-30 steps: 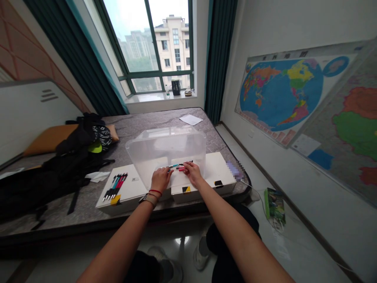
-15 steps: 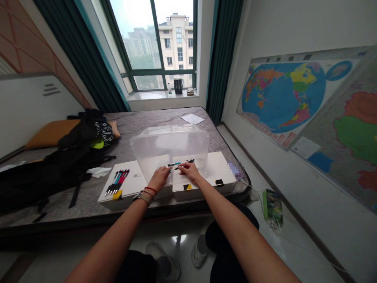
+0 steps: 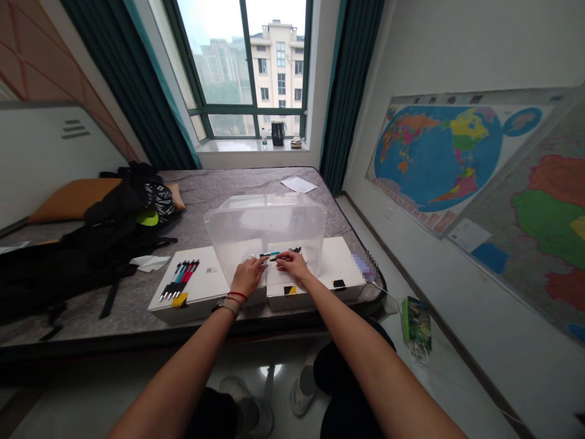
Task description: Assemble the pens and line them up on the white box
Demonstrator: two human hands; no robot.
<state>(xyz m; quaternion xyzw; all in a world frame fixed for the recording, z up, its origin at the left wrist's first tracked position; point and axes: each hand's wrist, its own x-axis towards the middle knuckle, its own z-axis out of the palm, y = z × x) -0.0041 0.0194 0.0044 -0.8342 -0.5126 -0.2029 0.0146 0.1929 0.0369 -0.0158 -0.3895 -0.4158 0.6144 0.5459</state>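
My right hand (image 3: 293,266) pinches a thin dark pen part (image 3: 273,260) that points toward my left hand. Facing it, my left hand (image 3: 248,274) has its fingertips pressed together; what they hold is too small to make out. Just behind the fingertips is a teal and black pen (image 3: 270,253). Some dark pen pieces (image 3: 297,250) show beyond my right fingers. A translucent plastic bin (image 3: 269,219) stands around this spot, over the white boxes. Several black, teal and red pens (image 3: 180,280) lie in a row on the left white box (image 3: 208,268).
Another white box (image 3: 336,262) with yellow-black corner stickers is at the right, a cable and blurred device at its end. A black backpack (image 3: 119,213) and a tissue (image 3: 150,263) lie to the left. A paper sheet (image 3: 298,184) rests farther back on the mattress (image 3: 201,183).
My fingertips have come slightly closer together, the dark pen part still in my right hand. The camera view has shifted a little. The row of pens has stayed in place.
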